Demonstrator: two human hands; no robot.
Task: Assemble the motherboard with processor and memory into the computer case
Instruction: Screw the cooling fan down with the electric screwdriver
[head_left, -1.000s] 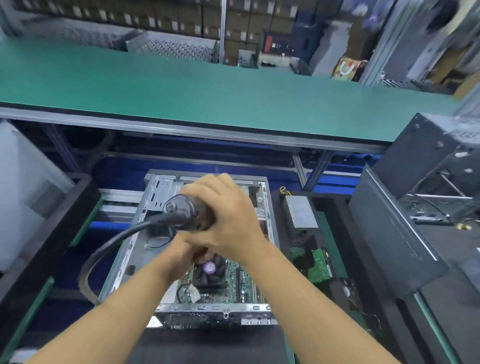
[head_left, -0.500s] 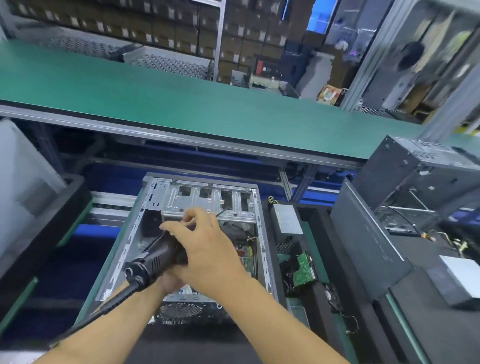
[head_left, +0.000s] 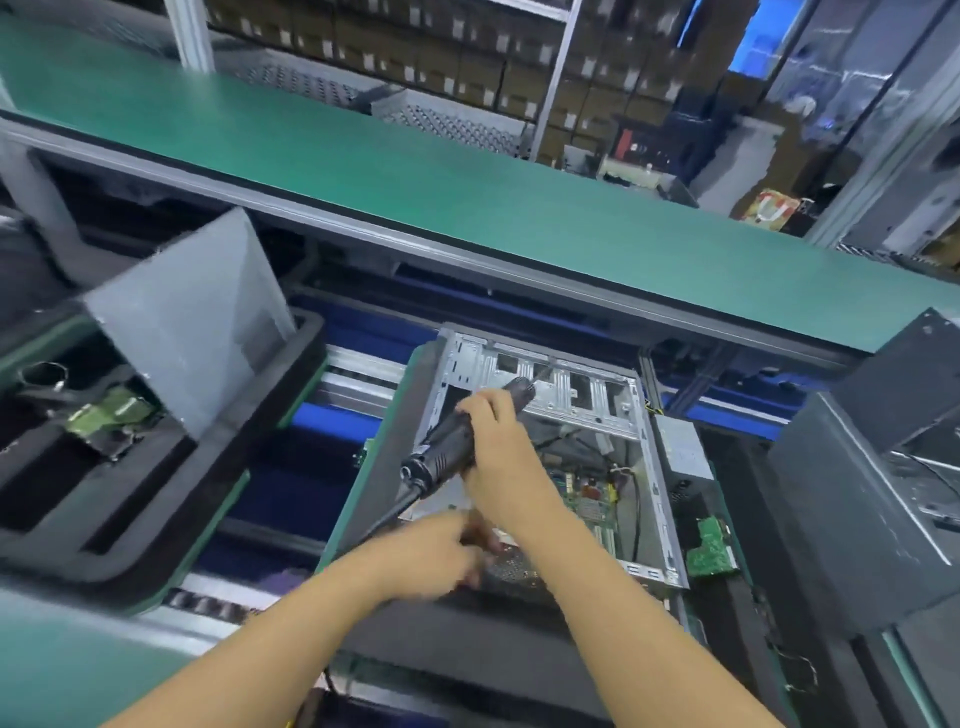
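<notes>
An open silver computer case lies on its side in front of me, with the green motherboard inside it, partly hidden by my arms. My right hand grips a black electric screwdriver, tilted so its tip points toward the case's far wall; its cable trails down to the left. My left hand is blurred at the case's near edge, fingers curled; whether it holds anything cannot be told.
A black foam tray at the left holds a green board and a leaning grey panel. A power supply and a small green board lie right of the case. Dark case parts stand at the right. A green conveyor runs behind.
The screwdriver has tipped from upright to slanted with its tip toward the case's far wall. My left hand has come away from under the right. The camera view has swung left.
</notes>
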